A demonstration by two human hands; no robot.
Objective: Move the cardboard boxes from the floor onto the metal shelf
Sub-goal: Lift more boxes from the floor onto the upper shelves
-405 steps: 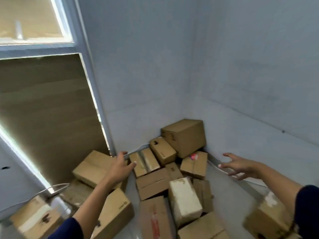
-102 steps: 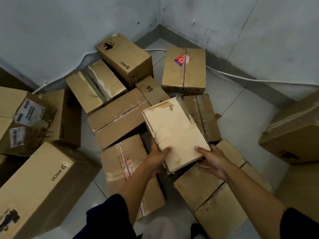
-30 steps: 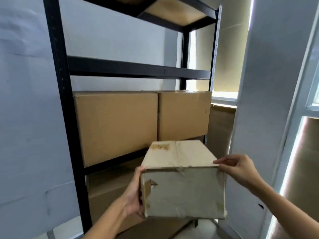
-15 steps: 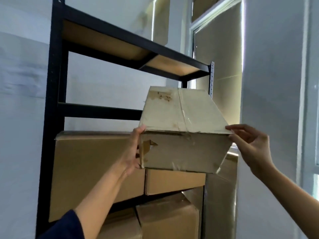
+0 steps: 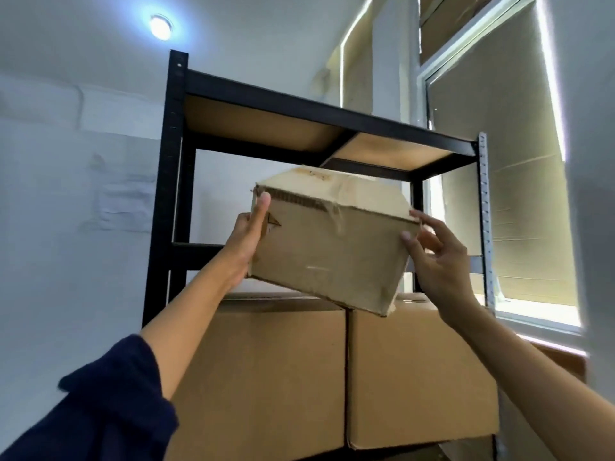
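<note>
I hold a worn pale cardboard box (image 5: pixel 327 251) up in front of the black metal shelf (image 5: pixel 166 194), tilted with its right corner down. My left hand (image 5: pixel 248 242) presses flat on the box's left side. On the right edge, the fingers of my right hand (image 5: pixel 439 257) grip it. The box hangs in the gap above two large brown boxes, left (image 5: pixel 263 377) and right (image 5: pixel 419 374), that stand side by side on a shelf level. Its lowest corner is just over the right one.
The top shelf board (image 5: pixel 332 128) is overhead. A white wall is to the left, with a ceiling lamp (image 5: pixel 160 26) above. A window with drawn blinds (image 5: pixel 519 194) is close on the right.
The box has risen from chest height to the gap above the two shelved boxes and tilted. My view has swung upward to the shelf's top.
</note>
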